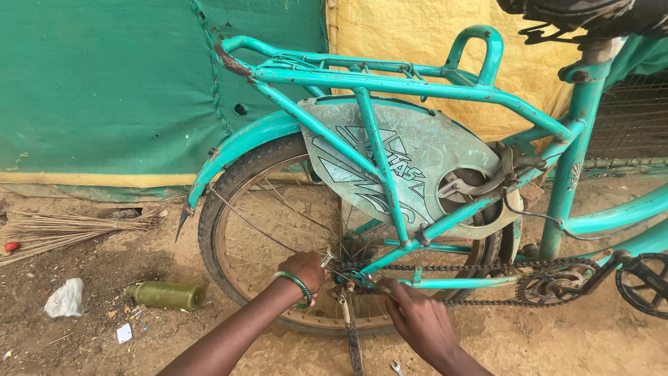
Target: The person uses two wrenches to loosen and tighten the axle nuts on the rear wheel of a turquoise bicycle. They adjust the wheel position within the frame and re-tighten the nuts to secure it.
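Observation:
A teal bicycle (390, 83) stands on dirt ground, its rear wheel (229, 244) in the middle of the view. My left hand (305, 270), with a green bangle on the wrist, grips a small metal wrench (326, 258) at the rear axle hub (351, 268). My right hand (417, 317) is closed on something at the axle's near side, by the chain stay; what it holds is hidden by the fingers. The chain (445, 267) runs right to the crank sprocket (557, 282). The kickstand (350, 327) hangs down between my hands.
A green bottle (167, 295) lies on the dirt left of the wheel. A straw broom (62, 230) and crumpled white paper (65, 298) lie farther left. Green and yellow tarpaulin (104, 90) hangs behind. A small spanner (396, 367) lies on the ground near my right forearm.

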